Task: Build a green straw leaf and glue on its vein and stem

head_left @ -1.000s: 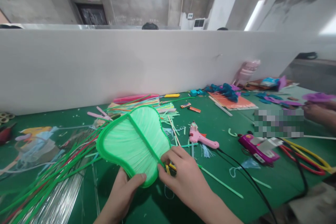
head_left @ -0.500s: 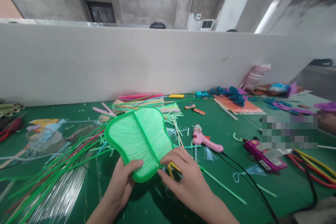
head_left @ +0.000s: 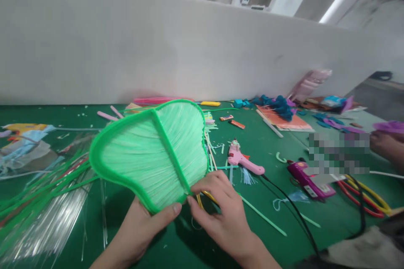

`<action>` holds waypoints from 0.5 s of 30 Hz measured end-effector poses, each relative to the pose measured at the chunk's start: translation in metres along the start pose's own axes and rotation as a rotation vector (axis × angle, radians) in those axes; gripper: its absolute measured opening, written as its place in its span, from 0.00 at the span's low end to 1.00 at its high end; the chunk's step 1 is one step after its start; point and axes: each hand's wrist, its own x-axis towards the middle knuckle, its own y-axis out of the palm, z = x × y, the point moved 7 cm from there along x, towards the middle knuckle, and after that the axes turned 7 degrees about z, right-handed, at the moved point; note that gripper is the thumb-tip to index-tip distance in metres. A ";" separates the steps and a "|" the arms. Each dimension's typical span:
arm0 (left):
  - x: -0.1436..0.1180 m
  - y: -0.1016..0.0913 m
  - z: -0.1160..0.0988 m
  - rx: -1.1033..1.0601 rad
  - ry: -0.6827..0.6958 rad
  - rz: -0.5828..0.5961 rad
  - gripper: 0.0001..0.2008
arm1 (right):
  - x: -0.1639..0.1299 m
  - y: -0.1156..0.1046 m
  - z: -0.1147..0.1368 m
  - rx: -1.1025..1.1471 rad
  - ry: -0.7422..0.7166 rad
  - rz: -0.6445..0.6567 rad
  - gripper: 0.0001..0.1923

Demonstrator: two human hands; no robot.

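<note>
Fingers [head_left: 217, 181] of the right hand [head_left: 226, 214] pinch the lower edge of a green hand fan [head_left: 142, 155], just where its central rib [head_left: 170, 151] ends, though the very spot they grip is covered by their own tips. At the bottom rim the left hand [head_left: 139, 229] is closed on the fan too, thumb laid across the front, the other fingers out of sight behind it. The fan is held tilted above the green table [head_left: 267, 197], its face towards the person and its back hidden from me. Beneath the right hand pokes a yellow loop [head_left: 198, 201], mostly covered; I cannot tell whether it is held or merely lies there. Behind the fan only the end of a bundle of pale sticks [head_left: 211, 122] shows. To the right lies a pink glue gun [head_left: 242, 161], its black cable [head_left: 296, 211] running down and lost at the lower edge. Farther right, a blocky blurred patch [head_left: 339, 153] masks whatever is under it and reaches close to a magenta power strip [head_left: 303, 176]. Past that, a co-worker's hand [head_left: 388, 149] is dark and cut off by the frame, near a purple piece [head_left: 391, 127]. At left, clear strips [head_left: 58, 222] and green stems [head_left: 44, 195] smear together and run out of view.
</note>
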 end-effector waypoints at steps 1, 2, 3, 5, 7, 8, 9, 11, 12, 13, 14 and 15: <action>0.002 -0.001 0.002 0.028 0.006 0.011 0.24 | 0.000 0.001 -0.001 -0.005 -0.004 0.000 0.08; 0.004 -0.002 0.003 0.051 0.014 0.016 0.24 | 0.000 0.001 -0.001 -0.013 -0.009 -0.003 0.08; 0.006 -0.004 0.004 0.065 0.019 0.013 0.25 | 0.001 0.002 -0.001 -0.024 -0.015 -0.006 0.09; 0.007 -0.005 0.006 0.060 0.025 -0.012 0.29 | 0.002 0.001 0.000 -0.054 -0.028 -0.014 0.09; 0.007 -0.005 0.007 0.044 0.029 -0.048 0.31 | 0.003 0.001 0.002 -0.094 -0.042 -0.015 0.09; 0.007 -0.005 0.007 0.040 0.030 -0.063 0.32 | 0.004 0.001 0.004 -0.118 -0.054 -0.013 0.10; 0.006 -0.004 0.006 0.040 0.028 -0.075 0.32 | 0.004 0.001 0.006 -0.145 -0.070 -0.007 0.10; 0.005 -0.002 0.006 0.043 0.019 -0.099 0.32 | 0.005 0.001 0.009 -0.205 -0.104 0.008 0.11; 0.005 -0.002 0.006 0.041 0.015 -0.111 0.32 | 0.005 0.001 0.010 -0.237 -0.118 0.018 0.12; 0.005 -0.002 0.005 0.036 0.012 -0.118 0.31 | 0.005 0.001 0.012 -0.267 -0.132 0.029 0.12; 0.006 -0.001 0.004 0.025 0.009 -0.119 0.31 | 0.005 0.001 0.012 -0.296 -0.144 0.040 0.12; 0.006 -0.001 0.003 0.005 0.001 -0.114 0.30 | 0.006 0.001 0.012 -0.320 -0.154 0.051 0.11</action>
